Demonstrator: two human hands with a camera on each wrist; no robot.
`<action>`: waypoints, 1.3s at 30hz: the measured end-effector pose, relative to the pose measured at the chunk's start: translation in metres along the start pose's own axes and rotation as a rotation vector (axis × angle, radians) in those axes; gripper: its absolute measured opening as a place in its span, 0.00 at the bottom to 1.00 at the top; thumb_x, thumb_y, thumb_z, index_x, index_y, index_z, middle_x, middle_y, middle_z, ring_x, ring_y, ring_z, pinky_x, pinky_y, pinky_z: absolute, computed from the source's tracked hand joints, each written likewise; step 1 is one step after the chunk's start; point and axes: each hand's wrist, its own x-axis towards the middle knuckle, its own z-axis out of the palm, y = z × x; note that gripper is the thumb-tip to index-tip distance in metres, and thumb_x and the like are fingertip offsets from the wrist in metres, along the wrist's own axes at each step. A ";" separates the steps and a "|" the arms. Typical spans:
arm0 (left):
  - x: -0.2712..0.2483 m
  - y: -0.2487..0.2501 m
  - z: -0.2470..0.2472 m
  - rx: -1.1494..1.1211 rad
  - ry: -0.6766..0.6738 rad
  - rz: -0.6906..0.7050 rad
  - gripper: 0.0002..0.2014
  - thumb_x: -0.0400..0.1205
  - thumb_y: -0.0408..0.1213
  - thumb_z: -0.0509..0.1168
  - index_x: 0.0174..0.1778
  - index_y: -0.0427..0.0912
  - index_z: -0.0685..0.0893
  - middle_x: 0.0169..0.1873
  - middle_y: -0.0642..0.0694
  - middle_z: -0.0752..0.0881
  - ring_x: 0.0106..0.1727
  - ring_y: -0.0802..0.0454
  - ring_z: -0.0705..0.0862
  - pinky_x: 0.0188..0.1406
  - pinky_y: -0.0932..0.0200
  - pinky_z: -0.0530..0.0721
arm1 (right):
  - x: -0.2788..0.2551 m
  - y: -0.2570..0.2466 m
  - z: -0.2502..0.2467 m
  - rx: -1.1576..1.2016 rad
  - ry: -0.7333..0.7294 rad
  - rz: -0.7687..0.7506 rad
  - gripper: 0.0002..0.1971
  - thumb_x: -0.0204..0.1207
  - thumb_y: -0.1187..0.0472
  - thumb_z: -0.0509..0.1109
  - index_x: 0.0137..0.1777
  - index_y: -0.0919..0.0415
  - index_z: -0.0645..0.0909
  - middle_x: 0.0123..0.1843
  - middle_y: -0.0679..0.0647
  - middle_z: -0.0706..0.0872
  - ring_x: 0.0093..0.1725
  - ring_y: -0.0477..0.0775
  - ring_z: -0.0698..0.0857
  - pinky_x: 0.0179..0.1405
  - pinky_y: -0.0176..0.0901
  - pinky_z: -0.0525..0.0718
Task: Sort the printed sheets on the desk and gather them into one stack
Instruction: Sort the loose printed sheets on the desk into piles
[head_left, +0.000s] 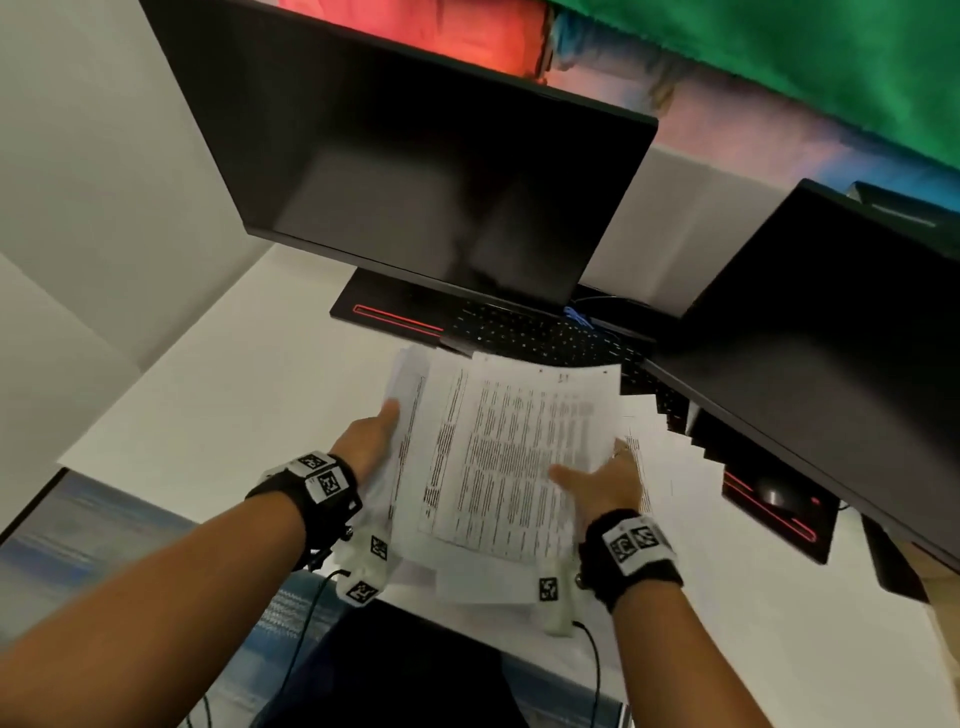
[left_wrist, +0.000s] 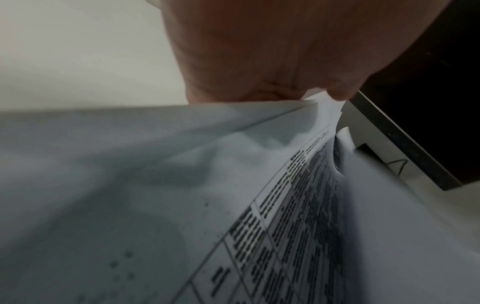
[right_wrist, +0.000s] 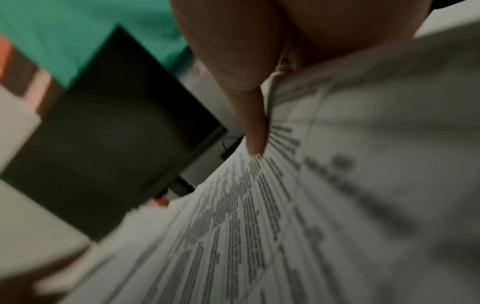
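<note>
Paper fills the near middle of the white desk (head_left: 218, 415): a bundle of printed sheets (head_left: 498, 457), held up just in front of the keyboard (head_left: 540, 332). At its left edge the left hand (head_left: 371, 439) pinches the sheets, thumb on top. At its right edge the right hand (head_left: 605, 480) clamps them, thumb (right_wrist: 253, 123) pressed on the print. Farther off stand a dark monitor (head_left: 415, 171) and, right, a second screen (head_left: 831, 332).
</note>
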 end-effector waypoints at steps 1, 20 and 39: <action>-0.001 0.000 0.002 -0.001 -0.012 0.011 0.38 0.81 0.67 0.54 0.71 0.36 0.81 0.65 0.37 0.85 0.65 0.37 0.83 0.69 0.44 0.78 | 0.002 0.009 0.011 -0.101 0.001 0.021 0.39 0.70 0.67 0.82 0.80 0.55 0.69 0.74 0.59 0.81 0.71 0.65 0.82 0.69 0.55 0.81; -0.004 -0.001 0.007 0.319 0.009 0.211 0.12 0.79 0.31 0.68 0.59 0.39 0.82 0.47 0.44 0.84 0.45 0.45 0.82 0.36 0.60 0.74 | 0.015 0.053 -0.009 -0.323 0.021 0.174 0.28 0.72 0.61 0.82 0.70 0.64 0.77 0.62 0.62 0.87 0.57 0.61 0.87 0.55 0.45 0.84; -0.013 -0.005 0.008 0.256 0.025 0.194 0.08 0.80 0.32 0.68 0.54 0.42 0.83 0.37 0.50 0.85 0.34 0.55 0.84 0.27 0.64 0.76 | 0.030 0.058 -0.061 -0.337 0.132 0.148 0.19 0.74 0.63 0.80 0.60 0.61 0.77 0.54 0.60 0.85 0.53 0.61 0.84 0.56 0.45 0.81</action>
